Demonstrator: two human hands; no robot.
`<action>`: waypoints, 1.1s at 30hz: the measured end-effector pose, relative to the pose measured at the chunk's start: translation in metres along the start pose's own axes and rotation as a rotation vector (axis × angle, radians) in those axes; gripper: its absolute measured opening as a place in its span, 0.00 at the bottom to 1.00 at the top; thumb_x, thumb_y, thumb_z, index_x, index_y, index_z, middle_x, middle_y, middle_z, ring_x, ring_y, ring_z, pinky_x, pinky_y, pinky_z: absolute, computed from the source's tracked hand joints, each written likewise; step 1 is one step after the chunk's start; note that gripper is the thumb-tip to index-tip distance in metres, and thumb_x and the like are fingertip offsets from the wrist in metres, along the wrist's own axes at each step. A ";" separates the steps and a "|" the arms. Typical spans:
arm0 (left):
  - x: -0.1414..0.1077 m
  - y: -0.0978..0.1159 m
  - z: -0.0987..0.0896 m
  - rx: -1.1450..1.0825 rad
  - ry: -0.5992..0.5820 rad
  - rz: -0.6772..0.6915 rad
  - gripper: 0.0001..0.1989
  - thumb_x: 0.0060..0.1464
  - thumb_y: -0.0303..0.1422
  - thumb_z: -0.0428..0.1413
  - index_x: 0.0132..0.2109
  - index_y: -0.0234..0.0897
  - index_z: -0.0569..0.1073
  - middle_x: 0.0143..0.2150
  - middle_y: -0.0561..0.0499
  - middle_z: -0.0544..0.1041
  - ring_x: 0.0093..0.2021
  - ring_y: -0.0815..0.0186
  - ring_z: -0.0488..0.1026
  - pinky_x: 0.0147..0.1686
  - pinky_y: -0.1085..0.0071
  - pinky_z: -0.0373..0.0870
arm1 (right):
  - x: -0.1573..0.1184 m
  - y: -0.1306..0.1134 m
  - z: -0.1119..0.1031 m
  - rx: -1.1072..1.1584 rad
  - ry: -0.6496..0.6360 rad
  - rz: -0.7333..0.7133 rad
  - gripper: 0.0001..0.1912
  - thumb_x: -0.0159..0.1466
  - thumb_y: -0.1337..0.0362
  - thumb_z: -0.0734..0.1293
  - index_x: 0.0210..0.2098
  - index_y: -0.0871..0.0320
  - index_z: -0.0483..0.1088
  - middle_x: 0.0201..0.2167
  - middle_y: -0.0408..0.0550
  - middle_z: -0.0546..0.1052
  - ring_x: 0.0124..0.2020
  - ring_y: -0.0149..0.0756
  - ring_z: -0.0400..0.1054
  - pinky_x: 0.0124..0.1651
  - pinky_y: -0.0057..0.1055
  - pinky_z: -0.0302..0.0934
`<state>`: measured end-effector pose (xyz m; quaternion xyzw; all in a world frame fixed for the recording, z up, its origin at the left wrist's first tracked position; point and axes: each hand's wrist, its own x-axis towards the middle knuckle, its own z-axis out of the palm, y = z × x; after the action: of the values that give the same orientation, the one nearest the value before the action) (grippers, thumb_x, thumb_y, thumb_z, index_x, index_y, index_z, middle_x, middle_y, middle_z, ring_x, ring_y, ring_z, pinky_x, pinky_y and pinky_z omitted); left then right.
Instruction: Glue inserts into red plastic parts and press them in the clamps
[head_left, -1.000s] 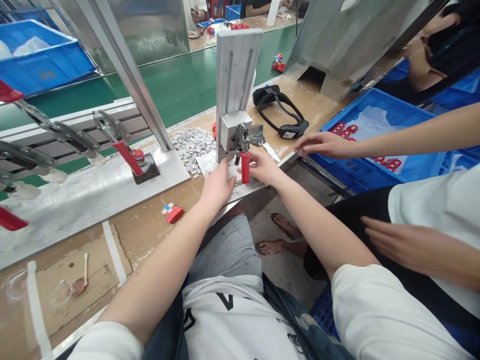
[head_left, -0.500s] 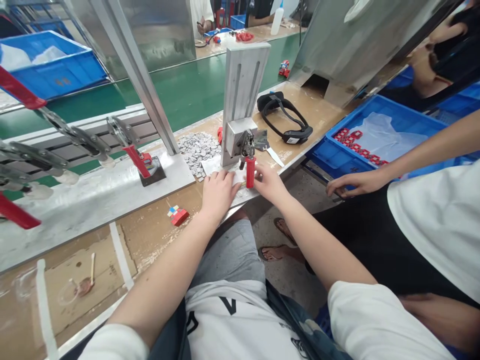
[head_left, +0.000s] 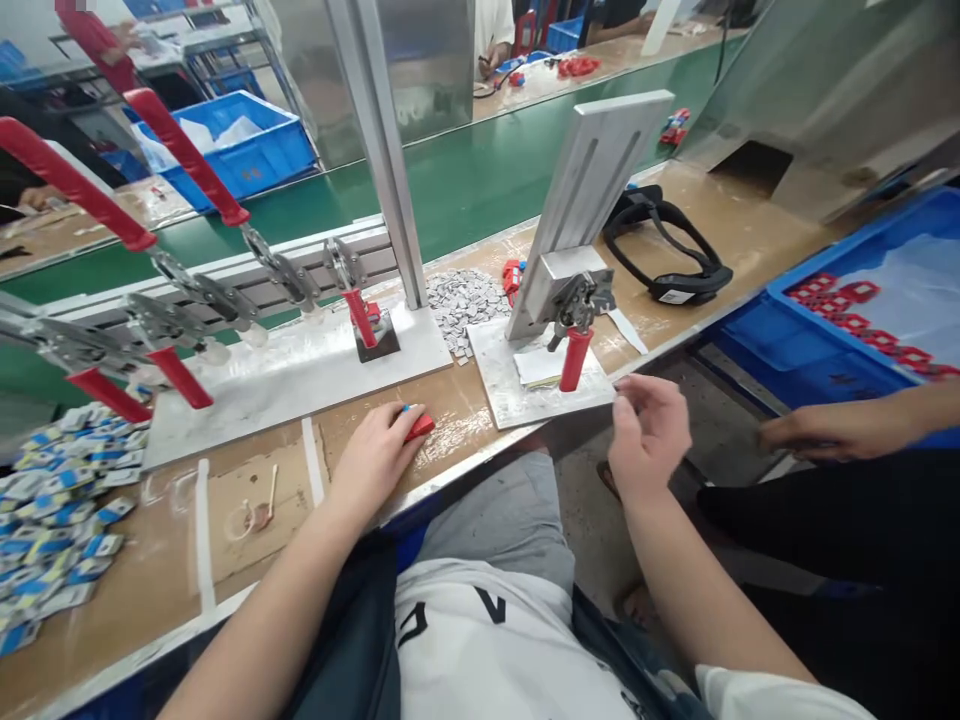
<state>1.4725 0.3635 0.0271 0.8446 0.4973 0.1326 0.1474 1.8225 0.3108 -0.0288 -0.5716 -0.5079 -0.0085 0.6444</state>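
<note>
My left hand [head_left: 377, 452] has its fingers closed over a small red plastic part [head_left: 422, 427] with a bit of blue, lying on the brown bench. The palm hides much of that part. Off the bench's front edge, my right hand [head_left: 651, 430] is raised with its fingers curled in; anything inside them is too hidden to make out. Between both hands stands a toggle clamp [head_left: 576, 325] with a red handle, on an upright metal jig [head_left: 581, 190]. A white piece with a yellowish edge [head_left: 536, 367] lies on the jig's base plate, under the clamp.
Left stands a long fixture [head_left: 300, 395] with several red-handled clamps, beside a heap of blue-and-white pieces [head_left: 60, 510]. Small grey squares [head_left: 465, 305] are piled behind. A black headset [head_left: 667, 250] and blue crate [head_left: 817, 330] are right, near another person's hand [head_left: 825, 430].
My left hand has left the jig and moved left onto the red part. My right hand has come away from the clamp handle toward the right. The view has swung left.
</note>
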 end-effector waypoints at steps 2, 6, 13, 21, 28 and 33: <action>0.008 -0.006 0.000 -0.242 -0.026 -0.052 0.18 0.69 0.40 0.56 0.61 0.42 0.77 0.59 0.41 0.78 0.59 0.48 0.76 0.61 0.49 0.74 | 0.004 -0.005 0.010 0.026 -0.163 0.043 0.22 0.72 0.54 0.68 0.63 0.53 0.68 0.49 0.53 0.79 0.45 0.44 0.75 0.49 0.45 0.70; 0.055 0.027 0.009 -0.858 -0.077 -0.193 0.22 0.67 0.44 0.56 0.64 0.44 0.73 0.58 0.45 0.79 0.53 0.56 0.78 0.51 0.59 0.77 | 0.029 -0.021 0.025 0.201 -0.382 0.170 0.33 0.72 0.52 0.69 0.72 0.49 0.57 0.43 0.49 0.81 0.41 0.43 0.76 0.48 0.45 0.72; 0.134 0.083 0.037 -0.840 -0.145 -0.056 0.19 0.63 0.36 0.57 0.60 0.41 0.72 0.53 0.46 0.80 0.51 0.57 0.77 0.53 0.60 0.75 | 0.086 -0.076 0.001 0.407 -0.506 0.281 0.17 0.69 0.51 0.71 0.54 0.51 0.76 0.27 0.43 0.75 0.29 0.38 0.71 0.31 0.34 0.68; 0.150 0.094 0.052 -0.248 -0.026 0.151 0.20 0.62 0.34 0.63 0.59 0.41 0.72 0.51 0.41 0.82 0.53 0.47 0.78 0.54 0.53 0.74 | 0.142 -0.111 -0.016 0.399 -0.658 0.385 0.26 0.66 0.41 0.70 0.47 0.58 0.81 0.28 0.48 0.77 0.29 0.39 0.73 0.23 0.30 0.66; 0.170 0.105 0.081 -0.577 -0.001 0.175 0.21 0.61 0.35 0.66 0.60 0.39 0.75 0.53 0.43 0.84 0.53 0.51 0.81 0.56 0.56 0.75 | 0.135 -0.110 -0.016 0.395 -0.649 0.388 0.23 0.68 0.43 0.69 0.47 0.56 0.80 0.28 0.46 0.76 0.29 0.37 0.73 0.23 0.28 0.65; 0.175 0.104 0.095 -0.652 0.060 0.203 0.22 0.60 0.34 0.67 0.60 0.37 0.76 0.53 0.42 0.84 0.54 0.51 0.81 0.58 0.57 0.75 | 0.107 -0.095 -0.015 0.396 -0.591 0.377 0.16 0.68 0.49 0.71 0.47 0.53 0.78 0.28 0.43 0.75 0.29 0.35 0.70 0.26 0.29 0.64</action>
<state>1.6734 0.4579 -0.0072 0.7938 0.3464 0.3236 0.3811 1.8276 0.3275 0.1140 -0.4975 -0.5495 0.3726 0.5584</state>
